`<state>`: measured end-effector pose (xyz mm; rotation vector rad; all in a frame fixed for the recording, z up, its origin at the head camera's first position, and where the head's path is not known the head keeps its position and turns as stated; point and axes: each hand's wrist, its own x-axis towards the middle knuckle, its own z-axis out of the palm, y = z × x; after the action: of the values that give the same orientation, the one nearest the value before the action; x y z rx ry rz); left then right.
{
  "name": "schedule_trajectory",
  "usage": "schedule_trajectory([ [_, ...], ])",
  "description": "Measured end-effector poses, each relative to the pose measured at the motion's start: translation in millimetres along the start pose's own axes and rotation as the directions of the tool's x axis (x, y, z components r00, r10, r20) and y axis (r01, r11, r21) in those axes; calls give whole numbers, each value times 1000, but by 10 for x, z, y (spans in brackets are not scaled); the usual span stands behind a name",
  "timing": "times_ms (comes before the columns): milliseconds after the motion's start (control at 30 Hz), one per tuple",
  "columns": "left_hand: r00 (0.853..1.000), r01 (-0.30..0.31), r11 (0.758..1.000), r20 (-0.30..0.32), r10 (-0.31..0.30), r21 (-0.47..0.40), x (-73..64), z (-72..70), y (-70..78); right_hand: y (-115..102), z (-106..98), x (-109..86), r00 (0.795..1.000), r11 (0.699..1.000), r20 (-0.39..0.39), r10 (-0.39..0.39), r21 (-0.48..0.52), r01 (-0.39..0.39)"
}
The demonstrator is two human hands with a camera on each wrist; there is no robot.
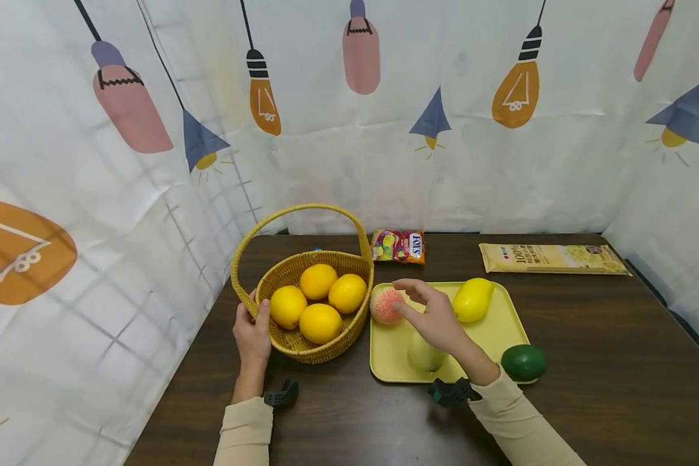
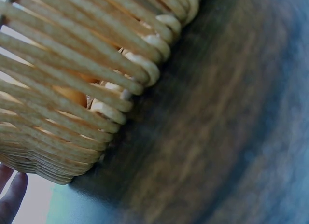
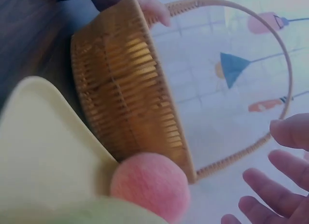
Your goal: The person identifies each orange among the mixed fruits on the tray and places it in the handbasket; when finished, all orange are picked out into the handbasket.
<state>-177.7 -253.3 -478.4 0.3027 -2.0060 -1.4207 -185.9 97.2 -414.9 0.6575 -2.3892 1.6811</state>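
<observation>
My left hand (image 1: 253, 338) grips the wicker basket (image 1: 320, 353) at its left rim, by the foot of the handle, thumb on the rim. Several orange fruits (image 1: 320, 323) lie inside the basket. Over the yellow tray (image 1: 393, 369) hovers my right hand (image 1: 437, 317), fingers spread and holding nothing, close by a pink peach (image 1: 384, 305). Below that hand a pale green fruit (image 1: 424, 353) sits on the tray, partly hidden by it. In the right wrist view the peach (image 3: 150, 188) stands between the tray and the basket (image 3: 116, 84).
A yellow lemon-shaped fruit (image 1: 473, 299) rests at the tray's far right. The dark green fruit (image 1: 523, 362) is at its near right corner. Behind are a small red snack bag (image 1: 399, 246) and a long yellow packet (image 1: 553, 259). A patterned curtain (image 1: 349, 162) borders the table.
</observation>
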Motion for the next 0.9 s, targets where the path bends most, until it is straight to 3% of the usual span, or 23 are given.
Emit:
schedule_trajectory([
  [300,1000,-8,1000,-4,8,9,3,19,-9,82,-315,27,997,998,-76,-22,-65,17],
  [633,1000,-24,999,-4,24,31,10,-33,-22,172,-588,17,988,995,-157,-1,-97,-14],
  [800,994,-110,994,-14,110,0,13,-57,31,158,-669,16,983,995,-181,-14,-103,-5],
  [900,977,-208,978,-55,206,-21,-53,-64,303,133,-707,2,982,995,-189,-18,-96,0],
])
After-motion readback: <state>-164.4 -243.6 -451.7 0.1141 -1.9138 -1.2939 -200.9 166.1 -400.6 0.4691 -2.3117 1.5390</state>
